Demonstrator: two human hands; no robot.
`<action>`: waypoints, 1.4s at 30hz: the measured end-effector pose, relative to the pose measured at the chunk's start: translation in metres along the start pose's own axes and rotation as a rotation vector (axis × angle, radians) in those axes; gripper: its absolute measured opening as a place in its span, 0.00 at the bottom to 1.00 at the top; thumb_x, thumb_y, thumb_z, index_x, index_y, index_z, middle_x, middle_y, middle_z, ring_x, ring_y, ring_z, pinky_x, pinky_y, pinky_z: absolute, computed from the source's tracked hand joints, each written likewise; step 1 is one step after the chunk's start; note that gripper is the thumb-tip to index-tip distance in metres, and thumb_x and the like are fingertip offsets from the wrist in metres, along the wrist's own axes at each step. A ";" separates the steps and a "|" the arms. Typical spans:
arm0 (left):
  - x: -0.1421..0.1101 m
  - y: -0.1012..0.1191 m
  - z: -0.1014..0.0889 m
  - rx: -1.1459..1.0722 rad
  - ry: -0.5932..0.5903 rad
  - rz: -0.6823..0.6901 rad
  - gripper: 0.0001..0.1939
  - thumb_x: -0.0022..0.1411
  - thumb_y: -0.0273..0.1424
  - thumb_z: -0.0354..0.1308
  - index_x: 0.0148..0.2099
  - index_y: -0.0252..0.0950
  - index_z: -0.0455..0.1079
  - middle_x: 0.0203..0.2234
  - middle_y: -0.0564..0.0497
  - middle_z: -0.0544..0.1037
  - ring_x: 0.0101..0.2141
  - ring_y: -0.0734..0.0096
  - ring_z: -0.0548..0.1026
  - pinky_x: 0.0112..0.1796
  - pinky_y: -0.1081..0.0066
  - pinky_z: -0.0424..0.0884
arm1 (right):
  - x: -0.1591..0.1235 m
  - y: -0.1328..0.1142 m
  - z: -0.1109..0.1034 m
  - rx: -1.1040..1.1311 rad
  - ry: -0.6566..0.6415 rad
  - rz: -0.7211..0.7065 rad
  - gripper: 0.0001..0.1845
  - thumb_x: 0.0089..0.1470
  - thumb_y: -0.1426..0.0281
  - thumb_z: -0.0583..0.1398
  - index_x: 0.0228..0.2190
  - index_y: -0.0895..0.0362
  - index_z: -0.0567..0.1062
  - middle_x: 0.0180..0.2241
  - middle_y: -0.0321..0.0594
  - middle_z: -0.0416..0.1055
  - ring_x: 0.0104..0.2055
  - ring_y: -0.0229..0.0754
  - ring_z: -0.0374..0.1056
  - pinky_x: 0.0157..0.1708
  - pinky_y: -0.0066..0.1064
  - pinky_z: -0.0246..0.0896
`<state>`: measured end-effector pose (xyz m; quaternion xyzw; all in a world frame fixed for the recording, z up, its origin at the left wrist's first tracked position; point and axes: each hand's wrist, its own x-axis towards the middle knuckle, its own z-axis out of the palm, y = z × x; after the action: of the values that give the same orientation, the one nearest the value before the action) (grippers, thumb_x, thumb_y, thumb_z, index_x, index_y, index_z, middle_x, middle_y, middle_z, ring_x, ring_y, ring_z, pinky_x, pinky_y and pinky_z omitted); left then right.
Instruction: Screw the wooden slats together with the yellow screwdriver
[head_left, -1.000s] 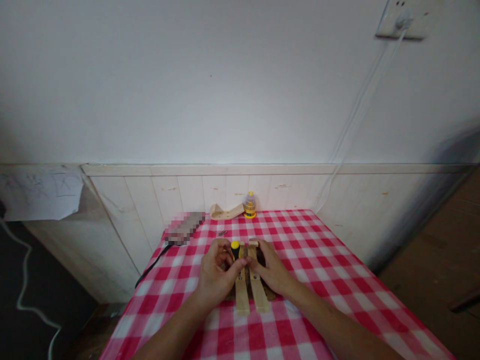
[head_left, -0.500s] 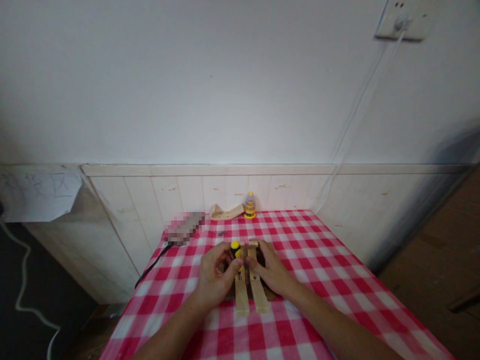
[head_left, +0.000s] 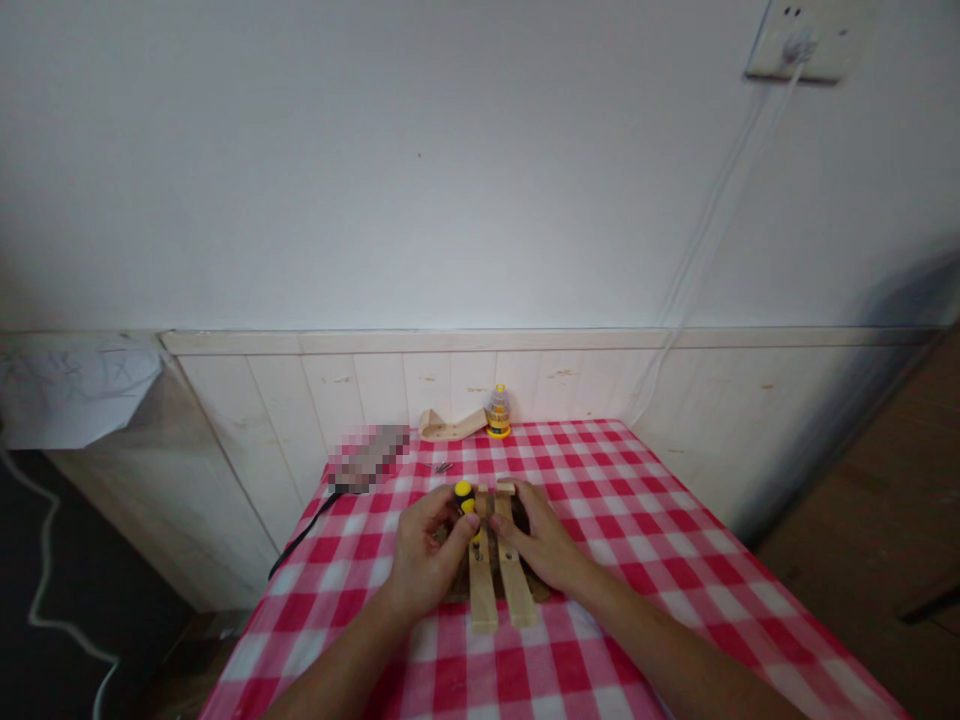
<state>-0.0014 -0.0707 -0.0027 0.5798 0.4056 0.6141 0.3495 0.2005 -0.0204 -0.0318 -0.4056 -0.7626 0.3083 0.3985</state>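
Note:
My left hand [head_left: 421, 555] is closed around the handle of a short yellow-and-black screwdriver [head_left: 465, 495]. Its tip points down at a dark screw in the left pale wooden strip [head_left: 484, 598]. A second pale wooden strip [head_left: 519, 595] lies alongside, with a dark screw spot in it. My right hand [head_left: 541, 540] grips this right strip near its far end, thumb on top and fingers along the outer side. Beneath both strips is a darker brown wooden piece [head_left: 541, 588], mostly hidden by my hands.
On the red-and-white checked cloth [head_left: 585, 650], several small screws [head_left: 443, 467] lie beyond my hands. Farther back are a curved wooden piece [head_left: 454, 428] and a clear bottle [head_left: 499, 412] with yellow ends. A blurred-out object [head_left: 371, 457] with a black strap sits at the left edge.
The top of the screwdriver handle has tilted slightly left in my left hand. My right hand and the wooden strips stay almost in place.

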 end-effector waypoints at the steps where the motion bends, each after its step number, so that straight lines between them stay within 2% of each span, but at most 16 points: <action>1: 0.001 0.000 0.001 -0.025 0.053 -0.016 0.19 0.62 0.47 0.71 0.41 0.35 0.81 0.26 0.51 0.81 0.25 0.71 0.75 0.26 0.75 0.70 | 0.000 0.000 0.000 0.006 -0.002 0.000 0.27 0.66 0.46 0.61 0.52 0.54 0.74 0.52 0.51 0.77 0.55 0.59 0.71 0.56 0.52 0.67; 4: 0.006 -0.003 0.004 -0.110 0.237 -0.056 0.21 0.56 0.47 0.75 0.40 0.36 0.80 0.24 0.53 0.80 0.23 0.73 0.75 0.25 0.76 0.70 | 0.000 0.000 0.000 0.005 -0.003 0.002 0.25 0.66 0.48 0.62 0.52 0.53 0.74 0.53 0.50 0.76 0.56 0.59 0.71 0.57 0.52 0.67; 7: 0.011 -0.006 0.006 -0.146 0.300 -0.064 0.22 0.54 0.46 0.76 0.42 0.36 0.79 0.24 0.54 0.80 0.23 0.73 0.76 0.25 0.76 0.72 | 0.000 -0.002 -0.001 -0.003 0.001 0.009 0.22 0.66 0.51 0.63 0.51 0.53 0.74 0.53 0.50 0.76 0.57 0.58 0.70 0.58 0.52 0.66; 15: 0.011 -0.015 0.011 -0.153 0.279 -0.084 0.20 0.52 0.41 0.77 0.43 0.36 0.78 0.25 0.55 0.80 0.23 0.75 0.75 0.26 0.77 0.72 | 0.001 -0.003 -0.001 -0.013 -0.001 0.033 0.19 0.65 0.57 0.65 0.52 0.53 0.74 0.54 0.49 0.75 0.58 0.57 0.70 0.58 0.52 0.66; 20: 0.013 -0.015 0.012 -0.152 0.276 -0.102 0.22 0.50 0.40 0.78 0.44 0.36 0.78 0.25 0.55 0.80 0.23 0.75 0.75 0.26 0.77 0.72 | 0.001 0.001 0.001 0.003 -0.014 0.031 0.21 0.65 0.55 0.64 0.53 0.54 0.73 0.55 0.52 0.74 0.59 0.59 0.69 0.60 0.53 0.64; 24: 0.014 -0.013 0.012 -0.150 0.261 -0.118 0.21 0.50 0.38 0.77 0.44 0.36 0.77 0.21 0.59 0.76 0.21 0.76 0.72 0.23 0.78 0.68 | 0.000 0.003 0.001 0.001 -0.007 0.019 0.22 0.65 0.55 0.64 0.53 0.54 0.73 0.55 0.52 0.74 0.59 0.59 0.69 0.60 0.54 0.64; 27: 0.015 -0.013 0.012 -0.161 0.257 -0.129 0.21 0.50 0.36 0.77 0.43 0.37 0.74 0.23 0.60 0.75 0.20 0.78 0.70 0.23 0.79 0.67 | 0.001 0.003 0.001 0.002 0.000 0.017 0.21 0.65 0.55 0.64 0.53 0.53 0.73 0.54 0.50 0.75 0.58 0.58 0.70 0.59 0.54 0.65; 36: 0.016 -0.013 0.011 -0.188 0.190 -0.171 0.20 0.54 0.40 0.75 0.40 0.38 0.71 0.23 0.60 0.76 0.19 0.79 0.69 0.21 0.79 0.65 | 0.001 0.000 0.000 0.011 0.003 0.023 0.23 0.64 0.53 0.63 0.53 0.53 0.74 0.54 0.51 0.75 0.59 0.61 0.70 0.58 0.56 0.66; 42: 0.015 -0.006 0.013 -0.198 0.161 -0.164 0.20 0.54 0.42 0.75 0.40 0.37 0.72 0.26 0.56 0.80 0.22 0.75 0.74 0.22 0.78 0.68 | 0.001 0.000 0.000 0.025 0.000 0.018 0.24 0.65 0.52 0.63 0.54 0.53 0.73 0.55 0.51 0.75 0.60 0.62 0.70 0.58 0.56 0.66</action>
<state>0.0100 -0.0530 -0.0015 0.4562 0.4160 0.6650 0.4202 0.2001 -0.0198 -0.0318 -0.4075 -0.7549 0.3216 0.4008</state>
